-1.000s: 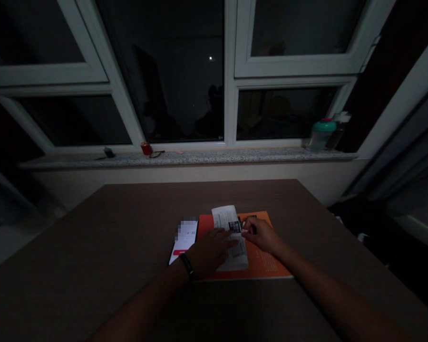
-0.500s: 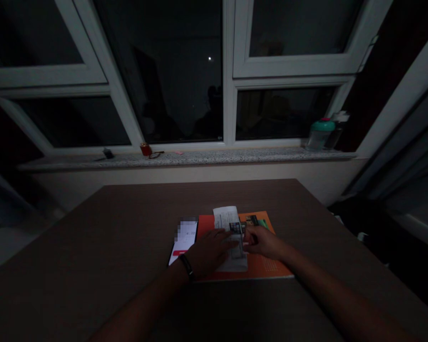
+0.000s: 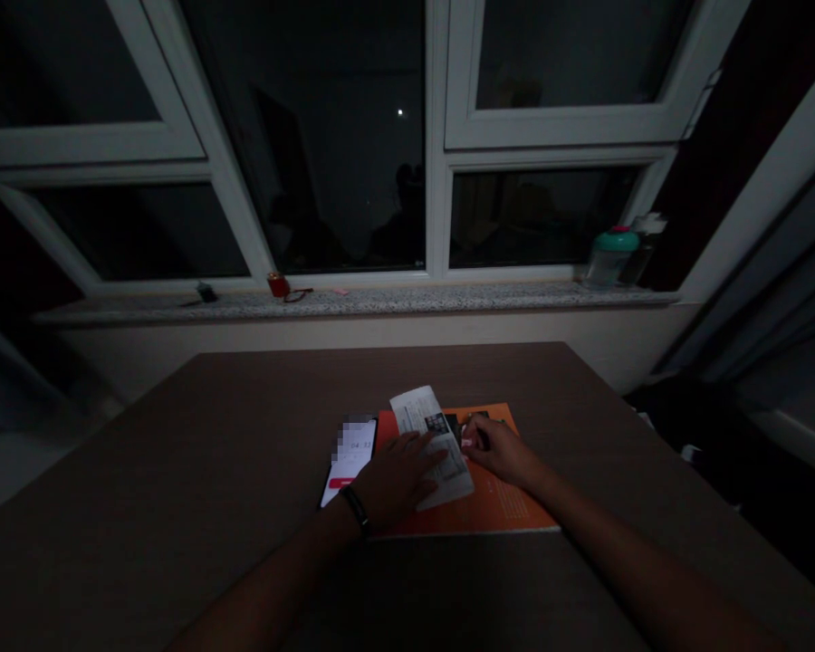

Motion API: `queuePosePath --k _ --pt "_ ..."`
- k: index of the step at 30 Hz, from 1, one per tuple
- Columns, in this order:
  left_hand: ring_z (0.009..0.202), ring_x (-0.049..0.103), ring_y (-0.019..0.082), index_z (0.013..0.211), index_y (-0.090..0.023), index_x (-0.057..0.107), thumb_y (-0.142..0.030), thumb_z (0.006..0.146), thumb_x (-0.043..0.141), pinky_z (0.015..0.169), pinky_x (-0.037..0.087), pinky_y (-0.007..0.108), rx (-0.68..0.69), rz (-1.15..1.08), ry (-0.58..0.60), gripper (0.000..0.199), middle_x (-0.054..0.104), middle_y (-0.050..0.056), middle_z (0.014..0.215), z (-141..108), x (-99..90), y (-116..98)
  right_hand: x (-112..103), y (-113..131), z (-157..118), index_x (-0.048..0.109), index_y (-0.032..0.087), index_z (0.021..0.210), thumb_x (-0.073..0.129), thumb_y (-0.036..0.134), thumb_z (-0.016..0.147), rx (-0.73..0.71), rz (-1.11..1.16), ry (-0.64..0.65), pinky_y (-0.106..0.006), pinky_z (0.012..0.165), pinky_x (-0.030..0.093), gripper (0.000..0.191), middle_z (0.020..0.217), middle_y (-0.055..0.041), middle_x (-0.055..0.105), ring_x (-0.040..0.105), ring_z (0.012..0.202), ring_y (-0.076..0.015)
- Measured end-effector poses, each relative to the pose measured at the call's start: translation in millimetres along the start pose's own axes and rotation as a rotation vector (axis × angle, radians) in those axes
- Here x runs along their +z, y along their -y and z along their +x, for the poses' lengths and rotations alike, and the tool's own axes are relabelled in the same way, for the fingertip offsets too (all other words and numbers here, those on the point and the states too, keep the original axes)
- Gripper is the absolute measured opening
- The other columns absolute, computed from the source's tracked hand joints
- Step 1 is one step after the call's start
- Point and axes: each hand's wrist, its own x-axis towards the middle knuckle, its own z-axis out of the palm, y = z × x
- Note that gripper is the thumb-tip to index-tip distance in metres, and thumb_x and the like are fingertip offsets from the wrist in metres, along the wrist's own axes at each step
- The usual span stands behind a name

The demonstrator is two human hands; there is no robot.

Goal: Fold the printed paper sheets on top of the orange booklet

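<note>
A folded white paper leaflet (image 3: 429,435) with small dark pictures lies slanted on an orange booklet (image 3: 495,505). My left hand (image 3: 397,480) rests flat across the leaflet's lower left part, with a black band (image 3: 357,508) on the wrist. My right hand (image 3: 501,450) comes in from the right, and its fingertips pinch the leaflet's right edge. A smartphone (image 3: 349,460) with a lit screen lies next to the booklet, touching my left hand's heel. Part of its screen is pixelated.
The booklet and phone lie on a dark brown table (image 3: 196,453). Beyond its far edge runs a speckled stone windowsill (image 3: 353,303) holding a small red object (image 3: 278,285), a dark small item (image 3: 207,292) and a teal-lidded bottle (image 3: 611,258). White-framed windows (image 3: 441,136) stand behind.
The leaflet has swung, its top end now leaning further left. My right hand has shifted slightly up the table. My left hand stays nearly in place.
</note>
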Motion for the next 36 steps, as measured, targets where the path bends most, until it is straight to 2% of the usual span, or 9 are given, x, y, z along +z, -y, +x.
queuePosePath --k 3,12,18,21,25,32,36 --pt "0.134 0.038 0.032 0.143 -0.031 0.039 -0.034 0.094 0.055 0.108 0.035 0.052 0.001 -0.008 0.026 0.051 0.035 0.007 0.152 -0.6 0.3 1.6 -0.6 -2.7 0.2 0.049 0.020 0.075 0.066 0.022 0.076 -0.008 -0.004 0.023 -0.022 0.055 0.034 0.017 0.070 0.0027 0.054 0.048 0.060 -0.0117" --pt "0.135 0.037 0.032 0.142 -0.030 0.041 -0.024 0.091 0.058 0.109 0.034 0.050 -0.013 -0.026 0.045 0.054 0.034 0.007 0.152 0.5 1.9 3.7 -6.9 0.9 -8.5 0.051 0.019 0.072 0.069 0.025 0.074 -0.007 0.087 0.203 -0.020 0.053 0.033 0.019 0.067 0.0039 0.051 0.047 0.060 -0.0112" --pt "0.135 0.036 0.033 0.144 -0.031 0.039 -0.026 0.090 0.059 0.109 0.034 0.051 -0.010 -0.029 0.078 0.058 0.033 0.008 0.154 0.1 0.2 6.2 -10.6 -0.3 -13.8 0.048 0.018 0.067 0.072 0.026 0.070 0.033 0.156 0.360 -0.020 0.050 0.031 0.026 0.063 0.0054 0.049 0.043 0.055 -0.0093" --pt "0.136 0.035 0.033 0.144 -0.032 0.038 -0.028 0.090 0.060 0.109 0.034 0.051 0.015 -0.037 0.082 0.059 0.031 0.008 0.155 -0.8 0.1 10.9 -12.3 -0.7 -15.7 0.049 0.018 0.067 0.074 0.027 0.069 0.037 0.160 0.389 -0.019 0.049 0.031 0.027 0.063 0.0057 0.049 0.042 0.054 -0.0085" --pt "0.136 0.036 0.034 0.143 -0.034 0.041 -0.032 0.086 0.065 0.110 0.033 0.051 0.051 -0.072 0.091 0.062 0.030 0.006 0.155 -1.6 -2.3 16.6 -12.3 -3.8 -14.6 0.049 0.018 0.069 0.074 0.027 0.070 0.048 0.182 0.363 -0.019 0.049 0.030 0.026 0.063 0.0058 0.049 0.041 0.054 -0.0085" --pt "0.138 0.032 0.037 0.145 -0.034 0.039 -0.041 0.082 0.070 0.110 0.032 0.054 0.064 -0.092 0.132 0.071 0.026 0.008 0.157 -1.4 -8.1 18.9 -1.5 -6.2 -4.8 0.052 0.019 0.073 0.069 0.028 0.076 0.025 0.163 0.121 -0.021 0.052 0.033 0.020 0.064 0.0046 0.053 0.046 0.056 -0.0109" --pt "0.139 0.031 0.038 0.145 -0.034 0.038 -0.042 0.081 0.071 0.110 0.032 0.055 0.053 -0.101 0.151 0.073 0.025 0.007 0.157 -1.0 -10.7 17.9 0.8 -1.3 -3.3 0.051 0.020 0.071 0.068 0.029 0.077 0.030 0.107 0.089 -0.021 0.052 0.033 0.020 0.062 0.0043 0.052 0.047 0.056 -0.0116"
